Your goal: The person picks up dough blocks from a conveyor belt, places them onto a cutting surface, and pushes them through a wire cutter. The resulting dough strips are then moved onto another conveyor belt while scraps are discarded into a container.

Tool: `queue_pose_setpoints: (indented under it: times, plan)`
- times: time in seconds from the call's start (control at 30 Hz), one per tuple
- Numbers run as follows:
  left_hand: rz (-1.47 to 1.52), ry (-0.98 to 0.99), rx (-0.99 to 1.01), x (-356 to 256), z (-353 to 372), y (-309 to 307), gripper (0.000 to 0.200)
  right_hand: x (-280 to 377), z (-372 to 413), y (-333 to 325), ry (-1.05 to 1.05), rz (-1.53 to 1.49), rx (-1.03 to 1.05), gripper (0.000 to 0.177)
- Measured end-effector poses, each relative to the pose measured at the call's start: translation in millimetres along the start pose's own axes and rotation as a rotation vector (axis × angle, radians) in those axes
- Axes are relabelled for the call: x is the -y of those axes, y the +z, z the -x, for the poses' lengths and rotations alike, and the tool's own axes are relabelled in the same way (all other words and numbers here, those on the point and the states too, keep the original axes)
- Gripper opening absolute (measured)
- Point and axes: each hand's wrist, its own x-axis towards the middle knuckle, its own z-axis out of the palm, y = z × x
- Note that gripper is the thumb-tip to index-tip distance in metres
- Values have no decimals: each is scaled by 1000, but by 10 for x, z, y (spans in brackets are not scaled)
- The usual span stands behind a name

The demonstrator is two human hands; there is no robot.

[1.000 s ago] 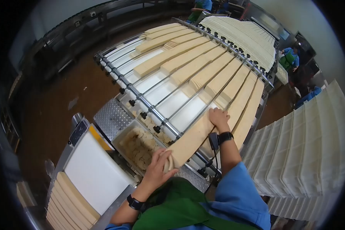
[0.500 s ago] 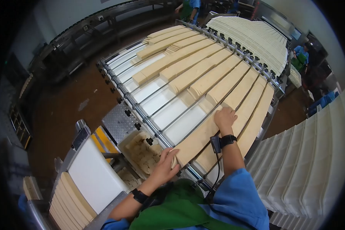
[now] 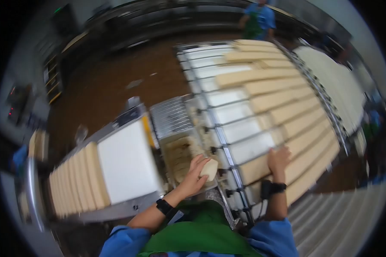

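A pale beige end slice is pinched between the thumb and fingers of my left hand, over a bin of similar offcuts. My right hand, blurred, lies curled over a long beige strip with its fingers bent at the strip's edge. That strip sits in a lane of a white table divided by thin metal rods. More beige strips lie side by side in the other lanes. A dark band with a small device is on my right wrist, and another dark band on my left.
To the left, a white belt carries a row of upright beige slabs. A metal tread plate stands behind the bin. Stacked white sheets are at lower right. A person in a green apron stands at the far side.
My left hand has left the strip's near end and now holds a slice over the bin. The view has turned left. My right hand stays on the strip.
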Motion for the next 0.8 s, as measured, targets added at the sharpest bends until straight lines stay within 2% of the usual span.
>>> queue_pose_setpoints:
  times: [0.03,0.1,0.13,0.17,0.23,0.3,0.37,0.4,0.43,0.47,0.53,0.57,0.6,0.63,0.73,0.8]
  plan:
    - [-30,-39,-80,80,109,-168,54,114,87,-86,-25,-3,1,84]
    - [-39,-149,-163,280,383,-519,51,404,311,-165,-211,-167,-64,80]
    - [-118,-141,-294,481,561,-652,47,542,344,-141,-292,-117,-43,78]
    - [-19,-269,-392,568,749,-846,44,750,408,-90,-371,-70,-27,76]
    - [-81,-374,-609,633,1121,-1238,42,1210,657,-13,-572,-103,-18,72]
    - [-441,-349,-875,922,1621,-1550,46,1662,870,135,-733,-141,-16,68]
    - [-776,-542,-1019,1083,2121,-1852,59,2121,1022,420,-1104,-225,-12,60]
    - [-779,-559,-1047,1016,2314,-2002,59,2425,1291,496,-1170,-268,-101,52]
    - [-837,-860,-1097,885,2468,-2127,66,2724,1522,541,-1215,-236,-38,51]
    - [-877,-1165,-1124,818,2624,-2232,72,3017,1753,586,-1252,-198,23,50]
    - [-799,-1208,-1106,830,2976,-2421,78,3609,2252,704,-1308,-334,282,48]
    - [-730,-1238,-1075,851,3100,-2488,83,3886,2457,870,-1361,-317,289,51]
    - [-578,-1224,-1041,847,3181,-2551,90,4157,2670,1049,-1412,-302,297,55]
    - [-568,-1223,-1044,899,3236,-2581,90,4424,2917,1163,-1413,-241,289,59]
    - [-573,-1059,-931,1027,3292,-2567,88,5165,3688,1286,-1396,-98,314,76]
    - [-505,-1116,-860,886,3245,-2673,87,5576,4156,1250,-1380,-79,339,81]
